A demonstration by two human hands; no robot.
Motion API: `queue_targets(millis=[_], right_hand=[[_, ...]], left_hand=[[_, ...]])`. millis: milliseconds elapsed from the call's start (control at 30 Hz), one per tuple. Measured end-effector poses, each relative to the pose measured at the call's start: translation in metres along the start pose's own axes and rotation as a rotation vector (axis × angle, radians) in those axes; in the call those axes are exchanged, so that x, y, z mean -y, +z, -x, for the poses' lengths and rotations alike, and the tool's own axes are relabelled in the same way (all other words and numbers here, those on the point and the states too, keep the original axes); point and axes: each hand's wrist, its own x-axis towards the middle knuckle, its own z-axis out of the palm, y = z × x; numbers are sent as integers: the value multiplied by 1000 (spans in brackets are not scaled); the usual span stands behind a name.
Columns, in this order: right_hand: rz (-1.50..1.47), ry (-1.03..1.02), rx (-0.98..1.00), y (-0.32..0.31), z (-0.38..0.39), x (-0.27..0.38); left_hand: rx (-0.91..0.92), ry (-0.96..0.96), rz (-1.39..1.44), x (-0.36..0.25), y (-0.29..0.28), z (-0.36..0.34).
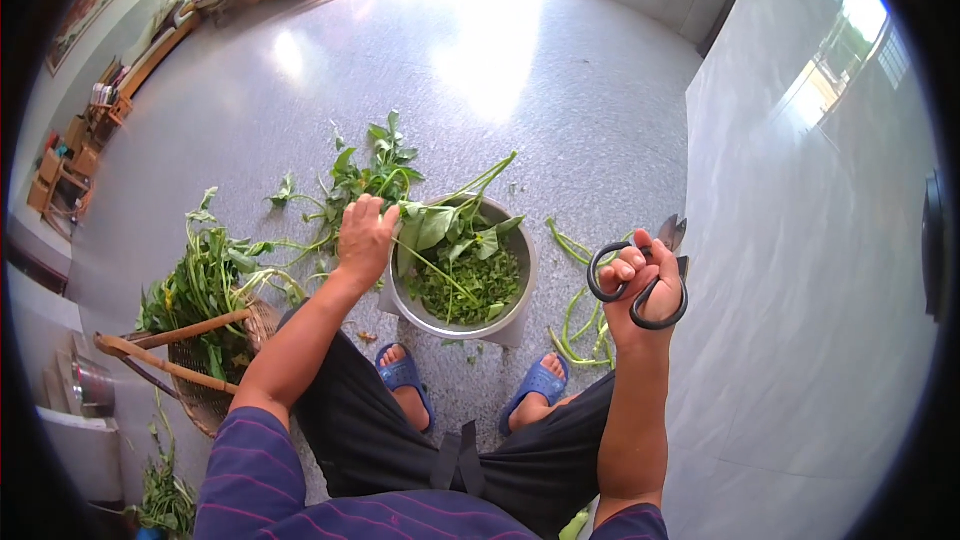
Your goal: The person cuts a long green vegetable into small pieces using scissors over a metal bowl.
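Left hand (367, 237) palm-down — right hand (648, 275) curled, palm-up.

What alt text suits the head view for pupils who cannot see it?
A person's left hand holds leafy stems at a metal bowl of chopped greens; the right hand holds scissors. A wicker basket of leafy greens stands at left.

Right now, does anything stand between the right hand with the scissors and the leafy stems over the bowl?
Nothing visible blocks the way from the right hand and its scissors to the leafy stems over the metal bowl; the green stalks between them lie lower, on the floor.
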Motion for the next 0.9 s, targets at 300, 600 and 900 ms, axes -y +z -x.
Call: queue_targets(millis=[300,600,900], right_hand=[[103,-11,-24,0,-3,-9],[176,65,-26,-3,-9,-14],[1169,1,258,-4,-7,-62]], left_hand=[[298,752,322,-58,27,22],[123,627,566,-62,29,7],[287,-87,941,-55,-8,-12]])
